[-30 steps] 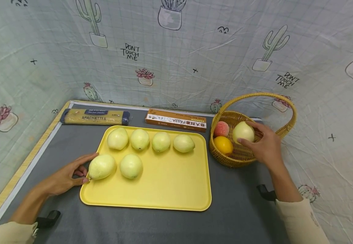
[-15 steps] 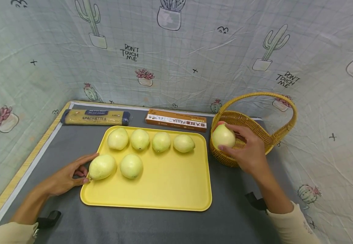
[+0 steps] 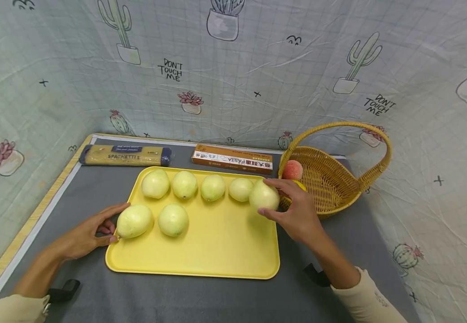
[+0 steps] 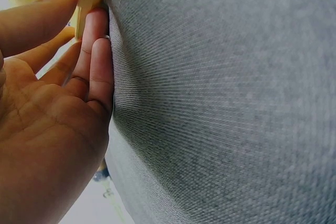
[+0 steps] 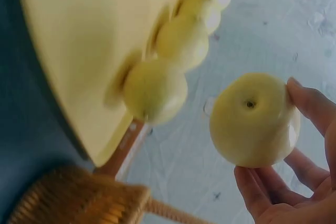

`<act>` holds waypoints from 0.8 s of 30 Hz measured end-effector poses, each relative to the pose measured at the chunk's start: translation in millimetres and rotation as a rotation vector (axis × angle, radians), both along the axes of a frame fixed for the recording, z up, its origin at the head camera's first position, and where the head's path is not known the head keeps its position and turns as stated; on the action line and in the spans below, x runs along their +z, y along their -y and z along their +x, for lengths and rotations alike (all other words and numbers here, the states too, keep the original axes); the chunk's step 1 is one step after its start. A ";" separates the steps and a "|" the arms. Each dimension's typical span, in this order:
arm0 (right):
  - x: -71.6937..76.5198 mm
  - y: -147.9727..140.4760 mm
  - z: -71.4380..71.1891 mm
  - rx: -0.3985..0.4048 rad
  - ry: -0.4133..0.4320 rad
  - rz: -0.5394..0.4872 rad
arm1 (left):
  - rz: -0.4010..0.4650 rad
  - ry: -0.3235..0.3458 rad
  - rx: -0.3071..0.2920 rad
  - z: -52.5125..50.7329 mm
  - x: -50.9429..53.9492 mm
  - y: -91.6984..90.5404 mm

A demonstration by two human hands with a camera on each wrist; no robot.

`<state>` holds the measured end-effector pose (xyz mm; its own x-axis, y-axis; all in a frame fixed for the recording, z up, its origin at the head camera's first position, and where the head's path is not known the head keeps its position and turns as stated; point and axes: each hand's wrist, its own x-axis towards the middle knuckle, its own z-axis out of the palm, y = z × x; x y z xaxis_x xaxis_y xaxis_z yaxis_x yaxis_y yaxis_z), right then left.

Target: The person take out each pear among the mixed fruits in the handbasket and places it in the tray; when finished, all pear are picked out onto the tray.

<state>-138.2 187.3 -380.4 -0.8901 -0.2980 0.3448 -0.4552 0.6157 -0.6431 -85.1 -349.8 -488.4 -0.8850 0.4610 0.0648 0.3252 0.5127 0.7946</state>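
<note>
A pale green-yellow pear (image 3: 264, 196) is in my right hand (image 3: 299, 214), pinched between thumb and fingers above the right edge of the yellow tray (image 3: 217, 253). Its dimpled end faces the camera in the right wrist view, where the pear (image 5: 254, 121) hangs clear of the others. Several similar pears (image 3: 213, 188) make a back row on the tray, and two more, including a pear (image 3: 173, 220), lie in front at the left. At the tray's left edge my left hand (image 3: 89, 233) holds the rim, thumb on top and fingers beside and beneath it, as the left wrist view shows.
Right of the tray stands a wicker basket (image 3: 330, 197) with a tall handle, holding a peach (image 3: 293, 170) and a partly hidden yellow-orange fruit (image 3: 299, 185). A spaghetti packet (image 3: 126, 155) and a pasta box (image 3: 232, 159) lie behind the tray, before a patterned cloth.
My right hand has lifted the pear out of the basket and carried it left to above the tray's right edge. The left hand has stayed at the rim.
</note>
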 end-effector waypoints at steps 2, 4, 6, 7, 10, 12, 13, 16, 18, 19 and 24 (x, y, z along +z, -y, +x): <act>-2.9 6.2 1.7 0.017 0.010 0.002 | -0.001 0.000 0.003 0.0 -0.2 0.1; -6.1 12.3 3.6 0.035 0.021 0.001 | -0.003 0.000 0.004 0.2 -0.3 0.2; -9.2 18.3 5.4 0.053 0.026 0.006 | -0.004 -0.002 0.006 0.5 -0.5 0.3; -11.2 21.1 6.2 0.060 0.029 0.008 | -0.004 -0.001 0.006 0.7 -0.6 0.2; -17.9 29.1 7.5 0.078 0.037 0.029 | -0.004 -0.001 0.008 1.1 -0.2 0.1; -22.2 34.7 8.2 0.094 0.052 0.040 | -0.006 -0.002 0.010 1.3 0.2 0.1; -24.4 37.4 8.4 0.103 0.059 0.043 | -0.006 -0.002 0.011 1.4 0.4 -0.1; -30.0 45.9 9.2 0.125 0.087 0.055 | -0.009 -0.001 0.013 1.1 1.2 -0.7; -33.6 51.4 9.2 0.136 0.107 0.061 | -0.013 0.003 0.012 0.7 1.6 -1.1; -35.2 54.2 9.0 0.142 0.120 0.062 | -0.013 0.006 0.011 0.4 1.7 -1.3; -45.1 66.1 6.0 0.166 0.175 0.080 | -0.012 0.002 0.012 0.0 0.6 -1.4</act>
<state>-132.2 121.1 -425.5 -0.8710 -0.4649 0.1591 -0.4400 0.5937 -0.6737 -85.1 -348.4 -487.8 -0.8905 0.4512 0.0579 0.3177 0.5256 0.7892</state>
